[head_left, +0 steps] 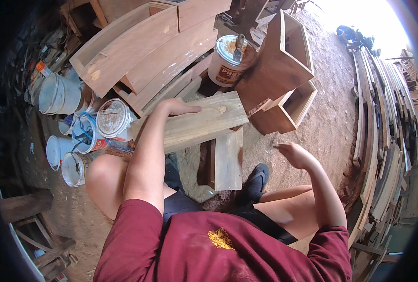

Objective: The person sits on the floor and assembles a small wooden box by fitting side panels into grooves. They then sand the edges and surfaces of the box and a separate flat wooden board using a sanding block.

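A long pale wooden board point(209, 123) with a patch of filler lies in front of me, tilted up to the right. My left hand point(177, 107) grips its far edge, with one digit along the top face and the others hidden behind the edge. Under its right end stands a shorter wooden piece point(228, 162), partly covered by the board. Off to the right, clear of the board, my right hand point(294, 155) is raised with its fingers pinched together. A small dark thing shows at the fingertips, too small to make out.
Beyond the board, a lidded bucket point(220, 70) carries a putty knife point(239, 48). Wooden drawer-like boxes point(277, 70) stand beside it, and more wooden drawers point(138, 47) are stacked far left. Several pails point(61, 94) crowd the left. Long planks point(375, 127) are piled at right.
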### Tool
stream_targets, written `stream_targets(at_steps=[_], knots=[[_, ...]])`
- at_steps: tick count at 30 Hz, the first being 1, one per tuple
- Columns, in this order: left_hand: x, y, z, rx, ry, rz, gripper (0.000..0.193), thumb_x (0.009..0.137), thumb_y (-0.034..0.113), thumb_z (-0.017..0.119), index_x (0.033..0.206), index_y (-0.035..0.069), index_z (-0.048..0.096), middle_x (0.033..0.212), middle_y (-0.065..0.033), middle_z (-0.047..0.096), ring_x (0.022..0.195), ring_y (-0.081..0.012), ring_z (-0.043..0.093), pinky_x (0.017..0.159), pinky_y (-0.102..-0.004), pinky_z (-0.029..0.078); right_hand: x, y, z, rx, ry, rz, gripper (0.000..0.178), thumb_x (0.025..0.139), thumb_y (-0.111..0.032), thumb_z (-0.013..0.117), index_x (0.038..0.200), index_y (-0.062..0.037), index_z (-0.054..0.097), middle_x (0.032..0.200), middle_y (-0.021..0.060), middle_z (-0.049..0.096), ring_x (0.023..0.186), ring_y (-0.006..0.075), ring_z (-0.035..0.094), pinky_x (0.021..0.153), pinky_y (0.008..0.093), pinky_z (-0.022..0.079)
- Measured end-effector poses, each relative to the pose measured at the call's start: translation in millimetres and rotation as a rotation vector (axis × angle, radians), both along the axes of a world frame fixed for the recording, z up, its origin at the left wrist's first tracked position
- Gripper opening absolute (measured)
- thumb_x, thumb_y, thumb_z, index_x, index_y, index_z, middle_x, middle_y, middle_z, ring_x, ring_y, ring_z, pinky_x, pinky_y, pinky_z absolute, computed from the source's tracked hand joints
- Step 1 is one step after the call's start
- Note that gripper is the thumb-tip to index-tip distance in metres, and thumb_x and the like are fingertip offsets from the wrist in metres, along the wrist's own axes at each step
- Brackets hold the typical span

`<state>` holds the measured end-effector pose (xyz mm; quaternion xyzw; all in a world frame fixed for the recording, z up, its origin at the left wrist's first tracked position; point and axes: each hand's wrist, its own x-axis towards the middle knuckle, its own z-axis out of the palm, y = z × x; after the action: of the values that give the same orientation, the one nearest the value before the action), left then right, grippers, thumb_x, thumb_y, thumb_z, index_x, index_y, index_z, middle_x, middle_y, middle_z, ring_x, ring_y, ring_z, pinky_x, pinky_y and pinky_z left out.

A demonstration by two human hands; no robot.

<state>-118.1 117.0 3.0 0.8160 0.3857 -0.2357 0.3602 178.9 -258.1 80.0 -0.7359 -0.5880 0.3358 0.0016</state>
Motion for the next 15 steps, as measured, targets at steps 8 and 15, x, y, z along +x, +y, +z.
stream_targets(at_steps=[8, 15], knots=[[-10.9, -18.4, 23.9, -0.083, -0.183, 0.08, 0.084, 0.094, 0.07, 0.055, 0.133, -0.003, 0.064, 0.138, -0.0262, 0.061, 0.124, -0.0365, 0.062, 0.105, -0.0402, 0.045, -11.9, -3.9, 28.6, 0.186, -0.055, -0.069, 0.031, 0.1, -0.014, 0.058, 0.125, 0.0015, 0.065, 0.12, 0.0235, 0.067, 0.112, 0.0412, 0.063, 0.099, 0.0463, 0.049], [-25.5, -57.9, 21.1, -0.514, -0.486, 0.663, 0.07, 0.102, 0.06, 0.053, 0.134, -0.001, 0.063, 0.132, -0.0147, 0.067, 0.118, -0.0271, 0.065, 0.102, -0.0385, 0.049, -6.2, -17.4, 57.2, 0.179, -0.156, -0.143, 0.034, 0.104, -0.021, 0.055, 0.132, -0.0043, 0.064, 0.118, 0.0223, 0.064, 0.113, 0.0408, 0.061, 0.098, 0.0462, 0.049]])
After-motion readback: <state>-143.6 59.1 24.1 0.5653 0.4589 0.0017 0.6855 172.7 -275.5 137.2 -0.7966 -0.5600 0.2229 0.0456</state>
